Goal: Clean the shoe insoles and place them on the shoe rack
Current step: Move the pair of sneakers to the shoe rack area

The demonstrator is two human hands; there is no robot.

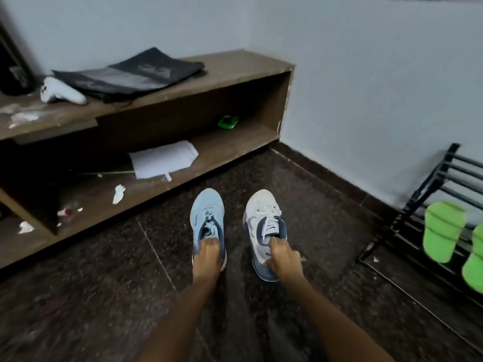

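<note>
Shoes stand side by side on the dark speckled floor (pixel 104 296) in a pale-walled corner, their insoles out of sight. The left hand (pixel 206 257) curls its fingers into the light blue shoe (pixel 206 215); the right hand (pixel 285 257) pinches the white shoe (pixel 261 205) at its collar. A littered wooden shelf (pixel 235 64) stands to the left, a black shoe rack (pixel 444 165) holding green slippers (pixel 441 231) to the right.

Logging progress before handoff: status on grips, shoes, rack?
Left grip fingers inside blue shoe, hold hidden. Right grip pinches collar of white shoe. Insoles not visible. Green slippers occupy shoe rack at right.
</note>
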